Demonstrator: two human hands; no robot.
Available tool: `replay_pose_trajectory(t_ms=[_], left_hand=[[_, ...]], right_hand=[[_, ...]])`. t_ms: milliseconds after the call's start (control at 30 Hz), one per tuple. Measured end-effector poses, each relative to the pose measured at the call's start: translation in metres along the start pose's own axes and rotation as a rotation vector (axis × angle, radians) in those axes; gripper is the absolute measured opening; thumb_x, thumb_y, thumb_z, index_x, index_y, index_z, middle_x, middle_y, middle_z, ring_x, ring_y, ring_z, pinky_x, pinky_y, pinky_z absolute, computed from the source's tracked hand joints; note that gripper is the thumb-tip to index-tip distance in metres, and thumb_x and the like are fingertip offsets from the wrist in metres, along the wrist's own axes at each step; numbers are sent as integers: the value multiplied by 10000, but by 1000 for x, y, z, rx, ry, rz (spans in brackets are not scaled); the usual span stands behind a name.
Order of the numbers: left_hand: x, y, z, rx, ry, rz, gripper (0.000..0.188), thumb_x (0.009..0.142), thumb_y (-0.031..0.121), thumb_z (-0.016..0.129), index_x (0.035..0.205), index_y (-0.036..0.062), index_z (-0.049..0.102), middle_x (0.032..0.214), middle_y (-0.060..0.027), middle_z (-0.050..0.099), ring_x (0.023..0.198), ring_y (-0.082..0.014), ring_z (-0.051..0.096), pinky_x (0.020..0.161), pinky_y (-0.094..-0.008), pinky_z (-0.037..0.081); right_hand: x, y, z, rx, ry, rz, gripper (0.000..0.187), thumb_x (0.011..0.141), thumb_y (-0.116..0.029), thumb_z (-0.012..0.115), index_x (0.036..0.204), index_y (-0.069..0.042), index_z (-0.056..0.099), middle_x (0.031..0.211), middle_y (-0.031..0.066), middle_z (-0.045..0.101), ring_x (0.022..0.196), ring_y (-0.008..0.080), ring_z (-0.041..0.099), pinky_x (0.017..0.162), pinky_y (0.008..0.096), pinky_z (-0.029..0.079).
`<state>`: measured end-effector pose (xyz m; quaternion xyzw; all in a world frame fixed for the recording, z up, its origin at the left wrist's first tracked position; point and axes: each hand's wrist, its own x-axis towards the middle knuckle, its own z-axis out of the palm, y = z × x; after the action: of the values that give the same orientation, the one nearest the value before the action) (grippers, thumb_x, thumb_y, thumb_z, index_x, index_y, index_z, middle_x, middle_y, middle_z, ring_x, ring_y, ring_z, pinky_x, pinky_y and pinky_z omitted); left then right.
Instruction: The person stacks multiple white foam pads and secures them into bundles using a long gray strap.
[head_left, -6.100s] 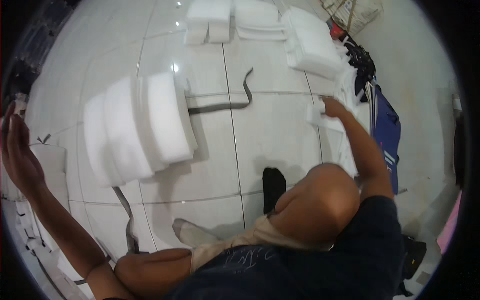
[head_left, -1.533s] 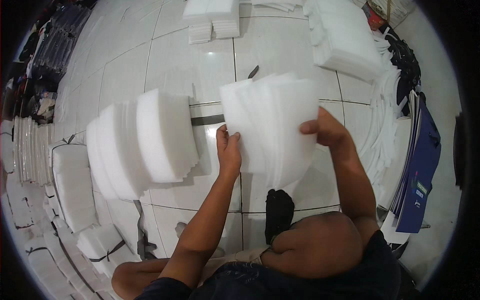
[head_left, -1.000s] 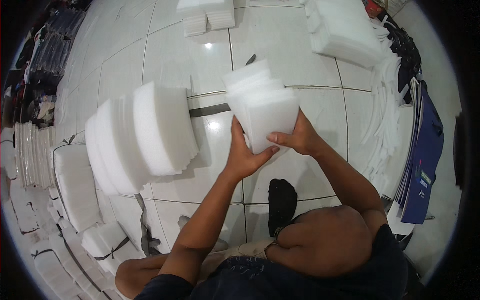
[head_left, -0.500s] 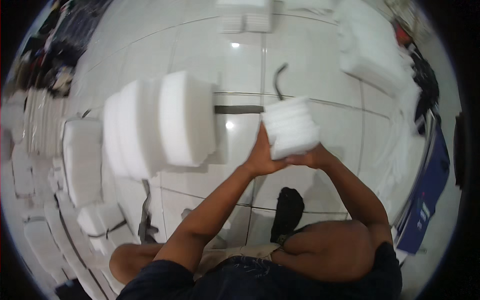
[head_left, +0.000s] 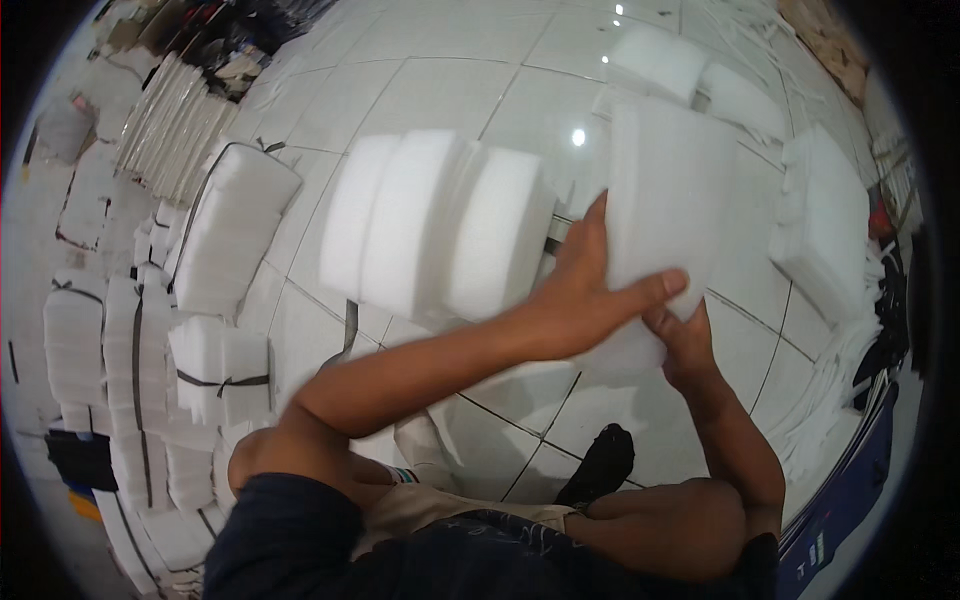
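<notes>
Dark navy cloth is filling six o'clock, where the person's shirt (head_left: 430, 560) is bearing pale script across the chest, curving too much to be read. At five o'clock a black sock (head_left: 600, 465) is resting on the white tiled floor (head_left: 525, 400). At four o'clock a blue bag (head_left: 850, 490) is showing pale print and a small green patch, its lettering too small to make out.

At two o'clock both hands are grasping a thick white foam stack (head_left: 670, 190), slightly blurred: the left hand (head_left: 590, 290) is clasping its left side, thumb lying across the near face, while the right hand (head_left: 688, 345) is gripping its lower right corner.

Beyond the left forearm, toward eleven o'clock, a row of curved foam (head_left: 420, 230) is standing on the floor, a grey strap (head_left: 350, 330) trailing out from it. Between eight and nine o'clock a small bundle (head_left: 245, 350) is sitting tied with a dark strip; toward ten, a longer bundle (head_left: 235, 235) is lying tied likewise. Farther off, white foam blocks (head_left: 655, 65) are lying at one o'clock.
</notes>
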<state>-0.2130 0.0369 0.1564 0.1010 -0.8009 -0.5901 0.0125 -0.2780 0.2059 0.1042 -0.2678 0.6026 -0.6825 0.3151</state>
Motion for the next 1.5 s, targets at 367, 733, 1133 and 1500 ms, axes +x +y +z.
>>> replay_pose_trajectory(t_ms=[367, 733, 1133, 1500], left_hand=[[-51, -85, -305, 293, 540, -367, 964, 796, 589, 651, 1447, -38, 315, 1476, -286, 340, 1399, -390, 308, 1124, -450, 290], [-41, -123, -288, -430, 31, -698, 888, 824, 595, 630, 1408, -32, 394, 1317, -285, 518, 1182, -374, 573, 1005, -453, 465], [-41, -152, -305, -557, 17, -640, 874, 821, 629, 606, 1404, 5, 423, 1333, -253, 524, 1195, -346, 566, 1003, -438, 463], [-49, -86, -250, 829, 407, 104, 992, 763, 687, 644, 1508, 129, 298, 1561, -247, 196, 1450, -444, 146, 1145, -598, 142]], right_hand=[[65, -36, 105, 392, 36, 445, 587, 890, -346, 609, 1315, 11, 418, 1186, 160, 538, 1108, 254, 557, 927, 413, 492], [101, 20, 155, -39, 134, 595, 846, 850, -422, 636, 1443, 22, 228, 1364, 220, 444, 1252, 314, 466, 1062, 405, 361], [98, 14, 159, -186, -25, 565, 858, 820, -401, 677, 1443, 8, 252, 1381, 203, 442, 1254, 305, 466, 1077, 393, 338], [103, 10, 145, -261, -118, 650, 878, 807, -458, 664, 1455, -9, 277, 1410, 186, 438, 1303, 303, 430, 1111, 434, 287]])
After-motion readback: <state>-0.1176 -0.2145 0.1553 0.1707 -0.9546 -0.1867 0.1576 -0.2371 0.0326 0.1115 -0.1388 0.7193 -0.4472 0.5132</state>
